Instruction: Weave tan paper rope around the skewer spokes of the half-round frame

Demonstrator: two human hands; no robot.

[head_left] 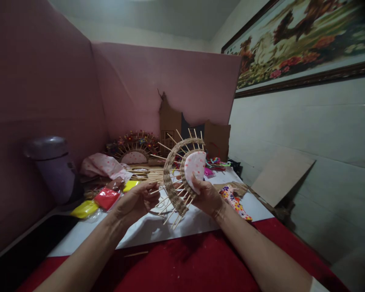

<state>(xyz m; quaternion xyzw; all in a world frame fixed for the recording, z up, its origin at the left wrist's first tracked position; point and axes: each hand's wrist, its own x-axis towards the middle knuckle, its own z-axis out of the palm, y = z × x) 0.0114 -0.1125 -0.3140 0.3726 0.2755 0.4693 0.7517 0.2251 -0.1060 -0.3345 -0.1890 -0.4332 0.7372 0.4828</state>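
Held up over the table is a half-round woven piece (pixel 171 172), with thin wooden sticks fanning out through two bands of twisted cord. Its inner half-disc is covered in white cloth with pink dots (pixel 195 165). My right hand (pixel 207 196) grips the piece at the cloth centre, the thumb lying on the fabric. At the left, my left hand (pixel 142 198) has its fingers pinched together near the outer stick ends, apparently on one stick. Behind stands a similar half-round piece (pixel 135 157) decorated with coloured bits.
Yellow (pixel 85 209) and red packets (pixel 107 198) lie at the left beside dotted cloth (pixel 101 165) and a lidded container (pixel 53 170). Scissors (pixel 139 170) lie behind. Flower-patterned fabric (pixel 235 202) is at the right. Torn cardboard (pixel 217 140) stands at the back. A red cloth (pixel 170 263) covers the front.
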